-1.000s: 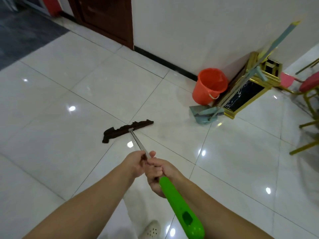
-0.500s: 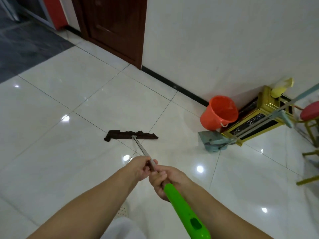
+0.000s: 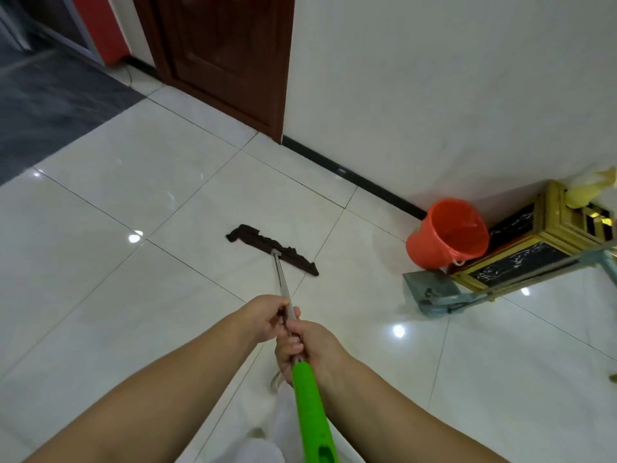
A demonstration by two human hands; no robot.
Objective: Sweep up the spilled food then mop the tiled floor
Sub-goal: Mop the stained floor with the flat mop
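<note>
On tiled floor (image 3: 100,262), mop (image 3: 272,249) head swung clockwise, nearer bucket (image 3: 447,233); both hands' grip unchanged on handle.

Both hands clasp the mop's metal pole (image 3: 282,282) one above the other: the left hand (image 3: 267,317) higher on the pole, the right hand (image 3: 305,342) just below it, touching the top of the green grip (image 3: 312,409). The dark brown mop head (image 3: 272,245) lies flat and slanted on the white tiled floor (image 3: 100,262). To the right of the mop head, well apart, an orange bucket (image 3: 447,235) stands against the white wall (image 3: 434,78). Just right of the bucket sits a gold-framed stand (image 3: 541,248), and just below the bucket lies a grey-blue dustpan (image 3: 429,294). Beyond the mop head, to its upper left, is a dark wooden door (image 3: 223,51).
</note>
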